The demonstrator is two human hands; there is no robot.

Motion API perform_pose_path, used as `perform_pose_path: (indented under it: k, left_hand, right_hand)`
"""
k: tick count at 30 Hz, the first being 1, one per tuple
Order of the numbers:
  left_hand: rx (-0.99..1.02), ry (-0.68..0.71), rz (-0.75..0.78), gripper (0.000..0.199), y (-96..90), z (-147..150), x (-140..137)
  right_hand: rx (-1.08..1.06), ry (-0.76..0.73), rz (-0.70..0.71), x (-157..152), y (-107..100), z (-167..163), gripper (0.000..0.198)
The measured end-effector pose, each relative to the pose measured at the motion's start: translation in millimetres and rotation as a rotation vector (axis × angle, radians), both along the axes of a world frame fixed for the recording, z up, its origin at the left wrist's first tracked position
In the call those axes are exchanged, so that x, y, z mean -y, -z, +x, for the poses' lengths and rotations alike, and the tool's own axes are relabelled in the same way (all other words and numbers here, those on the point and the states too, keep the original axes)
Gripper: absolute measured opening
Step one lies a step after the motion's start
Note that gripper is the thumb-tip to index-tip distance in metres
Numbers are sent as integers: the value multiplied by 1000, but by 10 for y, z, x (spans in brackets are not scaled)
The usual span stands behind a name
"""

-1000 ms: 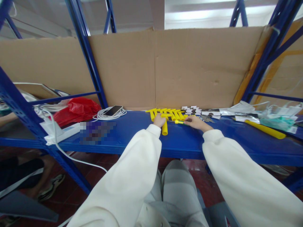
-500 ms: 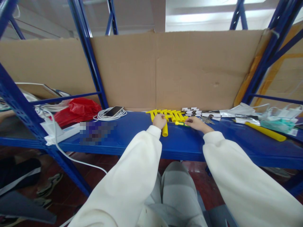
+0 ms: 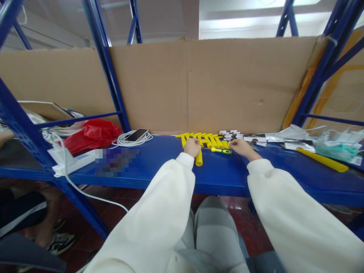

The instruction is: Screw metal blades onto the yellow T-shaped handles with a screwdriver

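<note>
My left hand (image 3: pixel 192 147) is closed around the upper end of a yellow T-shaped tool (image 3: pixel 199 158). Its tubular handle points toward me over the blue shelf. Just right of it lies a screwdriver (image 3: pixel 222 150) with a yellow and dark green handle, its shaft toward the held tool. My right hand (image 3: pixel 241 149) hovers by the handle's end, fingers a little apart and bent, with nothing visible in them. Behind both hands runs a row of similar yellow T-shaped tools (image 3: pixel 212 141). My left fingers hide where they grip.
White-and-black packs (image 3: pixel 231 134) lie at the back, with a loose yellow tube (image 3: pixel 322 159) and green-and-white masks (image 3: pixel 338 148) on the right. A phone (image 3: pixel 137 135) rests on a coiled white cable (image 3: pixel 123 140). Further left are a red bag (image 3: pixel 92 132) and a power strip (image 3: pixel 76 163).
My right hand has drawn slightly right, away from the screwdriver, whose whole handle now shows. My left hand keeps its hold on the yellow tool, nearly in place.
</note>
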State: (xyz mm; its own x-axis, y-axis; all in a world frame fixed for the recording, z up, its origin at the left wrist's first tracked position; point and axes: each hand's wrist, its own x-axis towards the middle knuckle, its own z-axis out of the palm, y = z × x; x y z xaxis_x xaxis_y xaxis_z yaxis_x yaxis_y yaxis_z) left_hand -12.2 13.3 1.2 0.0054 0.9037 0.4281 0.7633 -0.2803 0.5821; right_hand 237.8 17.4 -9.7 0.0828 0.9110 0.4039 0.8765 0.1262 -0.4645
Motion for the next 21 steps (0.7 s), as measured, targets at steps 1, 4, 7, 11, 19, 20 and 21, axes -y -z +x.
perform_pose_path:
  k: [1,4,7,11,19,20,21]
  left_hand:
    - [2,4,2,31,3,1,-5]
    - [7,5,11,30,13,7,-13]
    - [24,-14,34,32,20,15,-14]
    - [47,-17,47,34,25,23,-12]
    - [18,0,64,32,50,31,12]
    - [19,3,69,32,53,31,14]
    - [22,5,74,32,54,31,15]
  right_hand:
    - [-14,41,-14,-16,-15,10,16]
    - [-2,157,-67,-79,-84,86,18]
    - [65,292,-84,-128,-180,268,28]
    - [43,473,-67,-99,-250,575,46]
    - [-254,680,-122,-71,-22,875,53]
    - [-259,673,-142,-95,-2,895,52]
    - [-256,660,-158,-119,12,913,51]
